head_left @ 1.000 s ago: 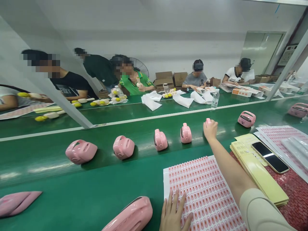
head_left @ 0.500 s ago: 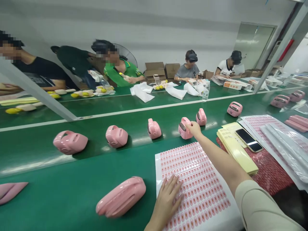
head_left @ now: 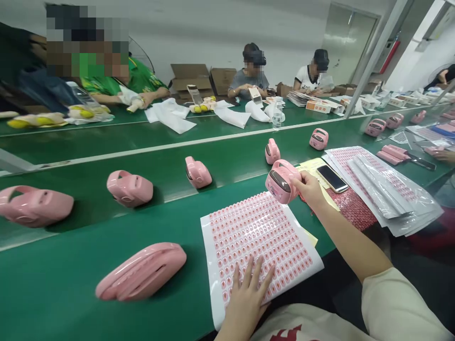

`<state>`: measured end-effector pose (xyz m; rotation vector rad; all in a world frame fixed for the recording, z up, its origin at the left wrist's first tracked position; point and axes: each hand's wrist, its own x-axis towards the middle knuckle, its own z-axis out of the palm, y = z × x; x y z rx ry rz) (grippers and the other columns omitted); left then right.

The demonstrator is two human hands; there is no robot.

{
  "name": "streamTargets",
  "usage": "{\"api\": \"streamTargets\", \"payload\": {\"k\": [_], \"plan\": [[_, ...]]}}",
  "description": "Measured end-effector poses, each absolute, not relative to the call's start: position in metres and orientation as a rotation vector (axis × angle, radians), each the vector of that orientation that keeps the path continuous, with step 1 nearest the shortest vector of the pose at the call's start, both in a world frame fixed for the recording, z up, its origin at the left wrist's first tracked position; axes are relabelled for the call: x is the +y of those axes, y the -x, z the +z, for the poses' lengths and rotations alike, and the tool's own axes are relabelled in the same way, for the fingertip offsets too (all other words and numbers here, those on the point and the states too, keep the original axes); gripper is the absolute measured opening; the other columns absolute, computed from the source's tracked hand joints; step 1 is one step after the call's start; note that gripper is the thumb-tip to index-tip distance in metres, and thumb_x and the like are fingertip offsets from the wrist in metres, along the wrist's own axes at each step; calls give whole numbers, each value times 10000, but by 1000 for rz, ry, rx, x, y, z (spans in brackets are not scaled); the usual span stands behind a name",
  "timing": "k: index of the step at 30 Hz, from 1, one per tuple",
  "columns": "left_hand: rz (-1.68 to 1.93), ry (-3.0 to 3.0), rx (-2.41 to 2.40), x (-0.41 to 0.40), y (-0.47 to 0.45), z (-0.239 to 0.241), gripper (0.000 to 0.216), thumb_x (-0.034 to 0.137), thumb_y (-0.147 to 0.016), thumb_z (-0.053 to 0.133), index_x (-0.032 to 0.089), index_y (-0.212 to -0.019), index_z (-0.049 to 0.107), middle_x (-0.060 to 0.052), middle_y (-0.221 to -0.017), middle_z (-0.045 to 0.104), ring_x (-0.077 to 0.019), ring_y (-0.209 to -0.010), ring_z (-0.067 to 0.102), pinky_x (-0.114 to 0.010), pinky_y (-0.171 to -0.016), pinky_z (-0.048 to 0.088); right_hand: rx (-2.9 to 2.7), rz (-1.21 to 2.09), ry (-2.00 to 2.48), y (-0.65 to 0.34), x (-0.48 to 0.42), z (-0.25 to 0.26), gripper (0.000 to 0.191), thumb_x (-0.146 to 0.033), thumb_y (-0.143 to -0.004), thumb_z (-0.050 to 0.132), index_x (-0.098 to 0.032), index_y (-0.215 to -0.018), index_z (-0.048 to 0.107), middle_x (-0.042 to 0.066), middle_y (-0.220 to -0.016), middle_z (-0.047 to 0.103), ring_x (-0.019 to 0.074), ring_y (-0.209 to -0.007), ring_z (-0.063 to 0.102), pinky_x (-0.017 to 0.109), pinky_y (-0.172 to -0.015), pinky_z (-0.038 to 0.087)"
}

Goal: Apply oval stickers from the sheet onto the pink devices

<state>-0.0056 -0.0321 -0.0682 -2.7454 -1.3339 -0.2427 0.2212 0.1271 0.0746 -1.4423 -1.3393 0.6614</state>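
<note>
My right hand grips a pink plastic housing with a top handle and a dark window, held above the far edge of a sticker sheet. The sheet of small pink stickers lies on the green table in front of me. My left hand rests flat on its near part, fingers spread. Left of the sheet, a long pink plastic part lies on the table. More pink housings stand along the green belt, among them one at the middle and one behind my right hand.
A phone lies on yellow paper at the right, beside red bubble wrap and more sticker sheets in plastic. Across the belt, several people work among white papers, boxes and a water bottle. A metal post slants at the right.
My right hand has lifted the pink housing off the belt and brought it nearer, over the sheet's far edge. My left hand stays on the sheet. The view has turned right.
</note>
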Motion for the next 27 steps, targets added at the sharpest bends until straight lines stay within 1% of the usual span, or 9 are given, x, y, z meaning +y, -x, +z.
{"api": "streamTargets", "payload": {"k": [2,4,9,11,15,20,23,25,27], "plan": [[-221,2695,-1351,-41,8,-70,830,62,-612,628,346,-1336,335,-78,-1376,427,-334,-1284,316,-576,-1038,160,-1318,673,1394,-222,114,75,306,-432,-662,568,-204,-565,389,-61,-555,364,92,-537,357,227,-501,299],[-231,2670,-1364,-53,13,-73,775,57,-641,594,335,-1326,361,-89,-1352,458,-334,-1268,347,-578,-1039,140,-1317,684,1365,-223,102,74,300,-425,-662,571,-202,-562,398,-58,-563,371,94,-546,364,232,-518,311],[-418,2728,-1227,-58,11,-74,607,436,-710,602,228,-1265,472,-168,-1341,453,-371,-1263,339,-578,-1041,94,-1326,753,1325,-221,78,63,310,-424,-661,578,-203,-552,390,-56,-570,364,98,-547,363,239,-522,307],[-465,2712,-1225,-50,-2,-72,584,477,-762,528,186,-1266,470,-181,-1336,454,-356,-1264,342,-566,-1044,103,-1349,757,1297,-218,71,59,312,-417,-668,581,-203,-552,387,-53,-586,363,96,-550,354,238,-521,301],[-391,2732,-1309,-36,-29,-70,604,422,-804,491,164,-1337,367,-167,-1334,461,-345,-1243,378,-581,-1021,174,-1361,780,1237,-209,56,50,313,-412,-695,576,-202,-556,390,-48,-613,354,96,-552,336,239,-515,286],[-355,2802,-1251,-28,-21,-74,528,261,-821,495,226,-1335,375,-94,-1338,473,-307,-1266,360,-513,-1031,247,-1355,892,1191,-203,38,41,317,-426,-708,592,-201,-576,412,-42,-637,357,99,-558,333,243,-512,271],[-420,2910,-1184,-21,-4,-78,548,237,-809,519,278,-1333,368,-60,-1319,502,-291,-1245,396,-469,-1009,323,-1359,975,1154,-207,31,39,329,-440,-700,612,-197,-577,427,-40,-640,359,96,-554,326,242,-506,259],[-563,3076,-1246,-16,7,-83,592,322,-771,578,310,-1327,373,-60,-1303,519,-310,-1228,415,-482,-986,360,-1312,1074,1099,-209,28,37,344,-461,-675,636,-192,-579,445,-39,-640,368,94,-563,335,237,-509,262],[-936,3291,-1426,-11,16,-89,727,534,-714,582,293,-1353,332,-95,-1296,522,-336,-1206,436,-485,-940,415,-1199,1248,1028,-207,26,32,384,-497,-627,664,-188,-577,440,-53,-598,359,77,-523,317,221,-475,245]]}}
